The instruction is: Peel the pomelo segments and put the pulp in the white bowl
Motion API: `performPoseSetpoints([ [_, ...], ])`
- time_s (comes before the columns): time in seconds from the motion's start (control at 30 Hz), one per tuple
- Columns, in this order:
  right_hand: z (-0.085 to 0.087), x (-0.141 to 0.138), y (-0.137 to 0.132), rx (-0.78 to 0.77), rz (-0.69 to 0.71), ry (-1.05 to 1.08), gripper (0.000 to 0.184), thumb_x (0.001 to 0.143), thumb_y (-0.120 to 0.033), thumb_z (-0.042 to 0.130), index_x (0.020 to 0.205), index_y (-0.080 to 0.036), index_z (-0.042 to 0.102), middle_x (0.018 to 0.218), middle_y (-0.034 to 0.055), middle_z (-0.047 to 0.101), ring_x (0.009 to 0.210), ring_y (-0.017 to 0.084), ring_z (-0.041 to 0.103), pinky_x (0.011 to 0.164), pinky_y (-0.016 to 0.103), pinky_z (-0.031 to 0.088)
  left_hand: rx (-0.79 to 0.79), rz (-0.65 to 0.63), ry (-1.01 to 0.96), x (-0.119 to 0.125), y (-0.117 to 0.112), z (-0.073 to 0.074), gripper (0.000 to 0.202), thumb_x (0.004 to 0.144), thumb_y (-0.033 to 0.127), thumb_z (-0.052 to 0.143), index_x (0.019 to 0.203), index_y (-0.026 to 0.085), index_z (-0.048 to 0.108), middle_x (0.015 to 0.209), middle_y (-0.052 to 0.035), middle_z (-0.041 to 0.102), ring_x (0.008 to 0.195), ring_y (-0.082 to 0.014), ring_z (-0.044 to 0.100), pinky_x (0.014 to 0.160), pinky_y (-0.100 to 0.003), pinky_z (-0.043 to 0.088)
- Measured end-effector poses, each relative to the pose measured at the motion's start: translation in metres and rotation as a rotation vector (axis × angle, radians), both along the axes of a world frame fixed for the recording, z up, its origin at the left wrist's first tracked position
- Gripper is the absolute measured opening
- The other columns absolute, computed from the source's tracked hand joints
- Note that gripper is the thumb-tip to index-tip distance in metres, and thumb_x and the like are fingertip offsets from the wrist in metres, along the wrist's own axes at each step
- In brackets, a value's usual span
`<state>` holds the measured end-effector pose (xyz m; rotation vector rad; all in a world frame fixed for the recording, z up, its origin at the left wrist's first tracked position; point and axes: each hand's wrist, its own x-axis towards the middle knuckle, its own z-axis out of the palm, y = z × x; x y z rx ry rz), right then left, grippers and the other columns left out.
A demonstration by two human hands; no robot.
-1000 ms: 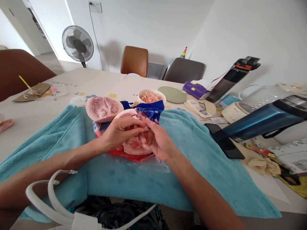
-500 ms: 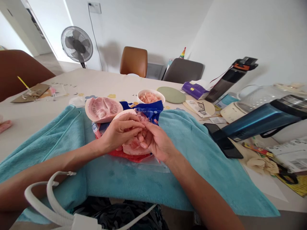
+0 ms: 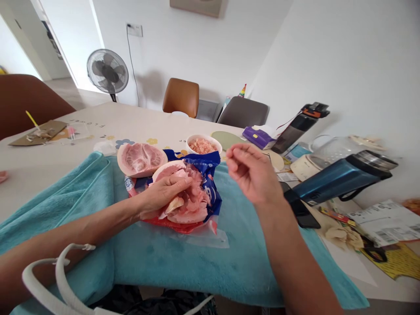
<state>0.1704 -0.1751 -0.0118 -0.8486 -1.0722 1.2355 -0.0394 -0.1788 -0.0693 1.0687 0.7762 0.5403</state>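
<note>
My left hand [image 3: 166, 194] is closed around a piece of pomelo [image 3: 174, 204], its pale membrane showing below the fingers. It rests over torn pomelo peel [image 3: 197, 210], pink inside, lying on a blue and red plastic bag [image 3: 212, 175]. Beside it to the left sits a hollow half of pomelo rind [image 3: 141, 159]. My right hand [image 3: 251, 173] is raised to the right of the bag, fingers curled together. Whatever they pinch, if anything, I cannot make out. Just beyond stands a white bowl [image 3: 217, 146] filled with pink pomelo flesh [image 3: 201, 145].
A teal towel [image 3: 183, 267] lies under the bag. On the right are a phone [image 3: 305, 214], a blue flask [image 3: 337, 177], a dark bottle [image 3: 298, 127], a purple tissue pack [image 3: 259, 136] and a kettle [image 3: 308, 166]. A green plate [image 3: 225, 139] lies behind the bowl.
My hands were together over the peel. My right hand has parted from the left and moved up and right; my left still holds pomelo, slightly lower. The view has shifted a little.
</note>
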Motion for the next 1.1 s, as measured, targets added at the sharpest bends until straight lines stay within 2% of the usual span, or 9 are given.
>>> performPoseSetpoints([
  [0.13,0.022,0.014,0.05,0.128,-0.198,-0.265,0.006,0.073,-0.012,0.064,0.076,-0.017,0.062,0.072,-0.0001,0.064,0.056,0.008,0.057,0.046,0.019,0.046,-0.145,-0.018,-0.027,0.0,0.006,-0.001,0.053,0.094,0.052,0.036,0.08,0.012,0.068,0.029,0.0029,0.038,0.024,-0.0065,0.034,0.035,-0.017,0.029],
  [0.23,0.014,0.012,0.094,0.005,-0.233,-0.58,0.006,0.071,-0.011,0.061,0.073,-0.016,0.061,0.066,-0.0011,0.058,0.058,0.009,0.057,0.051,0.02,0.047,-0.158,-0.026,-0.117,-0.001,0.012,0.0,0.038,0.09,0.035,0.046,0.077,0.008,0.069,0.032,0.0011,0.042,0.029,-0.007,0.039,0.036,-0.016,0.032],
  [0.37,-0.008,0.005,0.138,-0.054,-0.253,-0.716,0.009,0.064,-0.006,0.057,0.067,-0.014,0.06,0.061,-0.0001,0.057,0.056,0.01,0.054,0.05,0.022,0.044,-0.261,0.014,-0.172,-0.003,0.017,0.002,0.022,0.076,0.02,0.054,0.081,0.006,0.07,0.061,-0.0068,0.063,0.045,-0.0088,0.052,0.036,-0.015,0.034],
  [0.53,-0.024,0.0,0.159,-0.067,-0.277,-0.848,0.009,0.061,-0.012,0.057,0.053,-0.016,0.057,0.053,-0.0029,0.051,0.057,0.012,0.048,0.053,0.024,0.04,-0.309,0.082,-0.08,-0.003,0.018,0.001,0.021,0.078,0.025,0.057,0.068,0.008,0.064,0.058,-0.0038,0.056,0.039,-0.0056,0.045,0.033,-0.014,0.027],
  [0.63,-0.025,0.0,0.161,-0.049,-0.318,-0.888,0.015,0.062,-0.018,0.058,0.048,-0.017,0.054,0.047,-0.0039,0.046,0.058,0.014,0.048,0.057,0.026,0.04,-0.302,0.104,-0.116,0.0,0.016,0.004,0.033,0.085,0.034,0.056,0.064,0.009,0.059,0.061,-0.0044,0.058,0.042,-0.0051,0.047,0.036,-0.013,0.032],
  [0.8,-0.01,0.004,0.144,0.054,-0.429,-0.873,0.024,0.072,-0.033,0.056,0.061,-0.015,0.066,0.065,0.0018,0.063,0.078,0.019,0.059,0.073,0.03,0.045,-0.346,0.128,-0.129,0.002,0.017,0.005,0.047,0.093,0.048,0.046,0.071,0.009,0.062,0.062,-0.007,0.061,0.047,-0.007,0.051,0.035,-0.011,0.033],
  [0.93,0.005,-0.003,0.084,0.345,-0.48,-0.718,0.028,0.08,-0.041,0.056,0.082,-0.018,0.071,0.078,0.002,0.068,0.077,0.017,0.062,0.07,0.029,0.049,-0.345,0.124,-0.218,0.0,0.02,-0.001,0.047,0.09,0.053,0.049,0.08,0.009,0.065,0.063,-0.0076,0.062,0.05,-0.0085,0.053,0.036,-0.012,0.035],
  [1.03,-0.002,-0.021,0.025,0.318,-0.342,-0.748,0.026,0.084,-0.042,0.058,0.092,-0.021,0.07,0.072,-0.0007,0.064,0.057,0.011,0.055,0.058,0.027,0.046,-0.341,0.16,-0.247,-0.001,0.019,-0.002,0.045,0.093,0.051,0.044,0.084,0.011,0.064,0.063,-0.0055,0.063,0.048,-0.0076,0.054,0.037,-0.012,0.036],
  [1.1,-0.016,-0.037,-0.006,0.267,-0.175,-0.808,0.023,0.083,-0.04,0.062,0.096,-0.022,0.07,0.073,-0.0009,0.064,0.059,0.011,0.055,0.058,0.026,0.045,-0.344,0.166,-0.228,-0.002,0.018,-0.002,0.048,0.095,0.051,0.038,0.082,0.011,0.063,0.058,-0.0033,0.06,0.041,-0.007,0.05,0.034,-0.013,0.032],
])
